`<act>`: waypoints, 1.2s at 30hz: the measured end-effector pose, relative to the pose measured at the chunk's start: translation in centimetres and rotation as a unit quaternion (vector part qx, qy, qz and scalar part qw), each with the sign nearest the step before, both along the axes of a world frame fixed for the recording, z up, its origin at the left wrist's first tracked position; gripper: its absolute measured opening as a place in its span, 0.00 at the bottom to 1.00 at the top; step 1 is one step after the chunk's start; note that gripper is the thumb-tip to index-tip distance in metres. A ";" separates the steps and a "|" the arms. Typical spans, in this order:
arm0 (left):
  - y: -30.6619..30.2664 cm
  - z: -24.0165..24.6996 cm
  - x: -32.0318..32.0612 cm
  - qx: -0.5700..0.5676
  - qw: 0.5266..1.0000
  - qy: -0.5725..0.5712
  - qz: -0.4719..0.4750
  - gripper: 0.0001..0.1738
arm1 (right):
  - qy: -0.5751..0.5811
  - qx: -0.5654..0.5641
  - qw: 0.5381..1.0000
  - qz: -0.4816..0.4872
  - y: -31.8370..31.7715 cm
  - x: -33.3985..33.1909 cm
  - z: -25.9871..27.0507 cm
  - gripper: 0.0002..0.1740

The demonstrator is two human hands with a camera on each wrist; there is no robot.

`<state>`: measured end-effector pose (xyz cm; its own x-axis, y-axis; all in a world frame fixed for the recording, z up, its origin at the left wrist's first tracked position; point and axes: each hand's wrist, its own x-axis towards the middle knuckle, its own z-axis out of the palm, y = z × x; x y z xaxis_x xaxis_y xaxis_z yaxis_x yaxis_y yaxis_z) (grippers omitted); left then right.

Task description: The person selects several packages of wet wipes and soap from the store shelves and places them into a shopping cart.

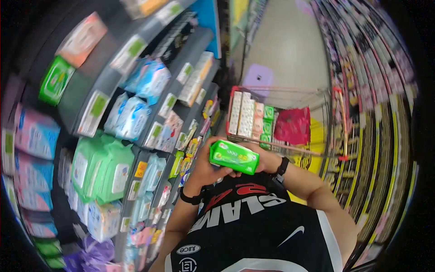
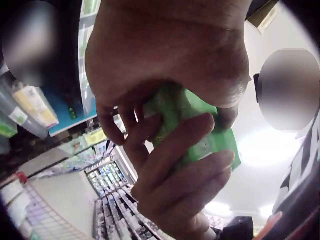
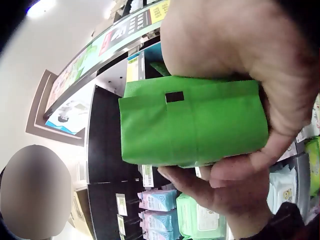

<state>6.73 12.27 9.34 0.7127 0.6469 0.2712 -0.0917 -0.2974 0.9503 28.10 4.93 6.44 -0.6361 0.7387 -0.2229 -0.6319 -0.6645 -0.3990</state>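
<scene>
Black jersey [image 1: 272, 229] nearest. Beyond it, green pack [image 1: 234, 157] (yellow print on top): left hand [image 1: 204, 165] half-closed round left end, right hand [image 1: 268, 159] curled round right. Far: cart [image 1: 343, 131], red bag [image 1: 292, 126] inside.

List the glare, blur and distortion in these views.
Head: the shelves curve strongly, the corners fall black. Left wrist: ceiling lights glare white, the pack looks dim, two blurred patches hide detail. Right wrist: the pack is clearer, a blurred oval covers the lower left.
</scene>
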 end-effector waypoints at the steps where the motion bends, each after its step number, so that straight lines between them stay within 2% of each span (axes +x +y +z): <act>1: -0.2 -0.5 0.8 -0.018 1.000 -0.017 0.004 0.45 | -0.004 0.000 1.000 -0.009 -0.3 0.4 -0.3 0.26; 3: -0.2 -1.5 2.1 -0.030 0.999 -0.040 0.009 0.42 | -0.010 -0.023 1.000 0.004 -0.2 1.6 1.2 0.24; 6: -0.4 -1.0 3.9 -0.096 0.993 -0.064 -0.007 0.41 | -0.040 -0.123 0.982 -0.139 -0.5 2.7 2.3 0.22; 7: -0.4 -1.0 4.4 -0.051 0.996 -0.066 0.014 0.43 | -0.032 -0.094 0.981 -0.167 -0.4 3.5 1.8 0.19; 10: 0.4 -1.7 6.4 0.091 0.989 -0.080 0.084 0.46 | -0.126 0.021 0.960 -0.248 -0.5 5.8 3.2 0.18; 13: 0.9 -1.4 6.9 0.124 0.992 -0.020 0.021 0.56 | -0.140 0.077 0.939 -0.305 -0.6 7.2 2.1 0.19; 16: 0.2 -2.5 7.8 -0.037 0.998 -0.042 -0.007 0.57 | -0.199 0.142 0.908 -0.340 -1.0 8.3 1.7 0.26; 17: -0.5 -2.9 8.3 -0.127 0.991 -0.047 0.021 0.55 | -0.223 0.163 0.897 -0.345 -1.0 8.5 1.7 0.29; 18: -1.0 -3.1 8.6 -0.216 0.974 -0.052 0.049 0.53 | -0.244 0.202 0.881 -0.353 -1.0 8.7 1.9 0.31; 19: -1.1 -3.1 8.7 -0.382 0.899 -0.214 -0.018 0.45 | -0.263 0.242 0.862 -0.359 -0.8 8.9 2.4 0.32; 20: -1.0 -3.9 8.6 -0.360 0.917 -0.169 0.000 0.45 | -0.281 0.281 0.842 -0.365 -0.7 9.0 2.8 0.33; 23: -0.8 -4.7 8.8 -0.264 0.962 -0.046 0.042 0.44 | -0.247 0.301 0.846 -0.363 -0.4 9.1 3.4 0.35; 25: -0.8 -5.0 9.0 -0.199 0.977 -0.044 0.060 0.45 | -0.260 0.330 0.830 -0.367 0.1 9.6 2.3 0.34; 28: -0.4 -4.8 10.5 -0.066 0.988 -0.068 0.122 0.42 | -0.353 0.260 0.819 -0.371 0.7 10.2 0.5 0.31; 29: 0.2 -4.5 11.1 -0.019 0.988 -0.073 0.133 0.42 | -0.374 0.242 0.830 -0.337 0.8 10.8 -0.8 0.33; 31: 0.6 -3.4 12.4 0.067 0.983 -0.056 0.162 0.39 | -0.215 0.146 0.929 -0.263 0.8 11.8 -2.3 0.34; 32: 0.6 -3.2 12.7 0.103 0.980 -0.029 0.170 0.40 | -0.130 0.095 0.961 -0.223 0.7 12.1 -2.8 0.35; 33: 0.6 -3.1 13.1 0.138 0.975 -0.001 0.175 0.40 | -0.063 0.090 0.970 -0.218 0.4 12.1 -2.3 0.35; 36: 0.4 -3.3 14.3 0.277 0.942 0.098 0.164 0.43 | -0.071 0.066 0.953 -0.287 -0.1 11.8 -2.2 0.36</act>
